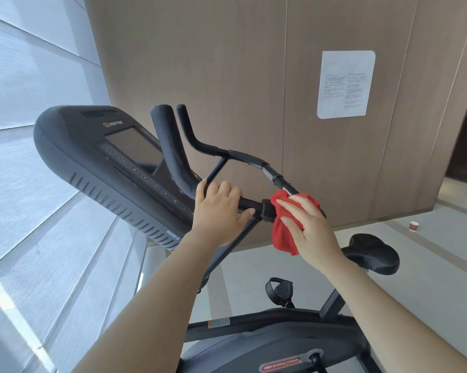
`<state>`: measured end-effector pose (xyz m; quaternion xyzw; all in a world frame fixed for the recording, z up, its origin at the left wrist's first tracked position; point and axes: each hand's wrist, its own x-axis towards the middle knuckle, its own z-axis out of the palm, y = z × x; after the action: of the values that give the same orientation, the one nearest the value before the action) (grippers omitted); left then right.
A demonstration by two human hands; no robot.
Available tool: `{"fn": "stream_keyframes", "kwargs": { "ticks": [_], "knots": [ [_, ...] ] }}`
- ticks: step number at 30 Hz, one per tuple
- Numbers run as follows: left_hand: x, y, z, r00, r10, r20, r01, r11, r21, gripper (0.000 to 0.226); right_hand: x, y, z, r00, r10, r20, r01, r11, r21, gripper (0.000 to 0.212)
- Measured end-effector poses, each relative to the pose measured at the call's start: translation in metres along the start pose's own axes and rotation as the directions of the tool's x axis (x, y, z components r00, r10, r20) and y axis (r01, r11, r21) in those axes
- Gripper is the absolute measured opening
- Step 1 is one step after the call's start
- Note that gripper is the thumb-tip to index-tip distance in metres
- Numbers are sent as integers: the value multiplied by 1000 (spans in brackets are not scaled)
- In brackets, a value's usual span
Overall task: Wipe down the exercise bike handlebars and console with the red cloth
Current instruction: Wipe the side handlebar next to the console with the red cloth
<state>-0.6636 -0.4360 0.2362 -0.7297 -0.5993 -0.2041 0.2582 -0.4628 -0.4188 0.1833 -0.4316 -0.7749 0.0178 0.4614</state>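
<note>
Now we grip the handlebars [249, 203] with our left hand [221, 208] while our right hand [311, 228] clasps the red cloth [280, 230] round their right-hand bend, so we judge the wiping early, upright grips and console [114, 157] left.

We see a plain, bright red cloth [283, 234] against matte black handlebars [170, 141]. The console [73, 160] is charcoal black, with a dark grey screen [135, 146] and a small orange-and-white logo [116, 124]. The saddle [372, 254] is black. The wall panels [227, 63] are tan with faint wood grain. The posted sheet [345, 84] is white with grey print. The paper cup [414, 226] is red and white, and the floor [280, 265] is pale grey.
</note>
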Motion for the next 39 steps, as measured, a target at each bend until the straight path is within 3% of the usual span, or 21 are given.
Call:
{"fn": "stream_keyframes", "kwargs": {
  "ticks": [6, 10, 15, 19, 23, 27, 30, 34, 39],
  "knots": [
    [-1, -1, 2, 1000, -5, -8, 5, 1000, -8, 44, 14, -19, 15, 999, -35, 30, 37, 997, -74, 39],
    [-1, -2, 4, 1000, 2, -31, -3, 1000, -6, 43, 6, -2, 2, 995, -62, 83, 69, 994, -87, 36],
    [-1, -3, 0, 1000, 11, -16, -11, 1000, 10, 45, -2, 17, -8, 998, -30, 49, 34, 997, -70, 34],
    [-3, 0, -2, 1000, -1, 9, 1, 1000, 3, 44, 4, 21, -11, 1000, -9, 24, 8, 1000, 16, 34],
    [-4, 1, -1, 999, -26, -36, 26, 1000, -3, 57, 14, 15, -10, 993, -62, 99, 56, 996, 63, 40],
    [-6, 7, 3, 990, -59, -130, 60, 998, 4, 45, 8, 35, -21, 967, -147, 208, 127, 986, 105, 42],
    [-6, 17, 3, 978, -125, -168, 121, 992, -32, 40, 11, 63, -33, 970, -138, 201, 111, 984, 141, 39],
    [5, 42, 1, 975, -207, -80, 203, 977, -58, 52, 31, 77, -33, 973, -123, 195, 76, 969, 236, 35],
    [5, 59, 17, 961, -234, -150, 245, 968, 60, 47, 62, 58, -26, 938, -233, 256, 153, 942, 298, 33]
  ]
}}
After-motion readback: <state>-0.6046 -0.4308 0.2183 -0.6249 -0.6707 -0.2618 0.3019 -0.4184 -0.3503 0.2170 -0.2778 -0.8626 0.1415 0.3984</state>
